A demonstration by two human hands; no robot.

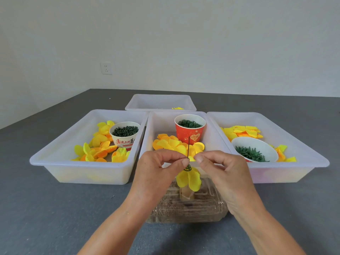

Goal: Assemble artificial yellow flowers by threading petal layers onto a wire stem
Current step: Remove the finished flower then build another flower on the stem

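Note:
A thin dark wire stem (189, 147) stands upright between my hands. My left hand (158, 168) pinches it with thumb and forefinger just above a small green calyx (187, 168). Yellow petal layers (188, 178) hang below the calyx on the same stem. My right hand (220, 168) has its fingers curled with the fingertips pinched close to the stem from the right; whether they touch it I cannot tell. Both hands hover over a clear plastic box (187, 205) on the grey table.
Three white bins stand in a row beyond my hands: the left bin (55, 153) with yellow petals and a cup of green pieces (125, 133), the middle bin (160, 122) with petals and a red cup (190, 129), the right bin (294, 137) with petals and a white bowl (255, 150). A fourth bin (160, 102) sits behind.

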